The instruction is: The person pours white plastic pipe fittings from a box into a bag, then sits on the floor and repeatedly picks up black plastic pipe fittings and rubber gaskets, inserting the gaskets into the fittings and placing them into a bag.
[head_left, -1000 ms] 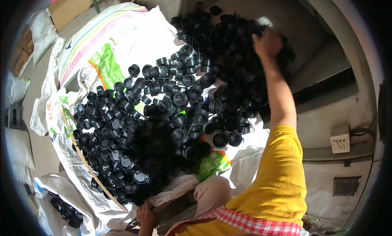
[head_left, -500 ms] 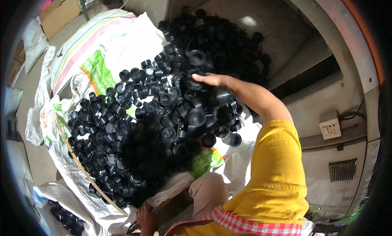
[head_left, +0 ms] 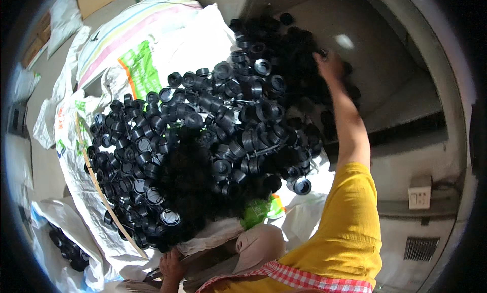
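My right hand [head_left: 329, 64] is stretched out to the far right, over a heap of black ring-shaped plastic caps [head_left: 299, 44] in a shaded metal bin. Its thumb shows, but its other fingers are blurred and lost in the dark, so any hold is unclear. A large pile of the same black caps [head_left: 142, 156] spreads over a white woven sack [head_left: 83, 191] in front of me. Down at the lower edge, my left hand [head_left: 171, 266] has its fingers curled over the near edge of the sack, beside a dark board [head_left: 215, 260].
A thin wooden strip [head_left: 104, 196] runs along the sack's left side. A second white bag [head_left: 58, 212] with black caps stands at the lower left. The metal machine panel [head_left: 390, 186] at the right carries a socket box [head_left: 420, 196]. Behind lies a striped full sack [head_left: 101, 49].
My right hand has moved away from the pile's middle, further right and out over the bin's heap. The caps it was among have settled. My left hand stays at the sack's near edge.
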Demonstrator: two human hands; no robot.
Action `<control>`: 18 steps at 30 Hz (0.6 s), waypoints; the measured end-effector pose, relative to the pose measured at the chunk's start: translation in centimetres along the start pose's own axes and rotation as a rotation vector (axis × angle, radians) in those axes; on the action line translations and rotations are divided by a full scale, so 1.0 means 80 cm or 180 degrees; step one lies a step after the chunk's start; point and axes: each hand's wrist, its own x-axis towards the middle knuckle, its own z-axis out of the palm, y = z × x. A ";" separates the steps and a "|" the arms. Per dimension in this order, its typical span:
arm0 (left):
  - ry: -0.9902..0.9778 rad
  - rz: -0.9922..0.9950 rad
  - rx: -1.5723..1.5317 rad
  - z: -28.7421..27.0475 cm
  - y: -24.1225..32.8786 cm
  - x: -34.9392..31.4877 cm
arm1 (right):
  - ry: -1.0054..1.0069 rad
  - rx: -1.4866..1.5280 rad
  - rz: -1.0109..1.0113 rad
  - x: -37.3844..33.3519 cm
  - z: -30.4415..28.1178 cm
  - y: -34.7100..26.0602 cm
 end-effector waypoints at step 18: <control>0.0100 0.0273 0.0203 -0.001 0.000 0.001 | -0.3197 0.1748 -0.0128 -0.091 0.074 -0.055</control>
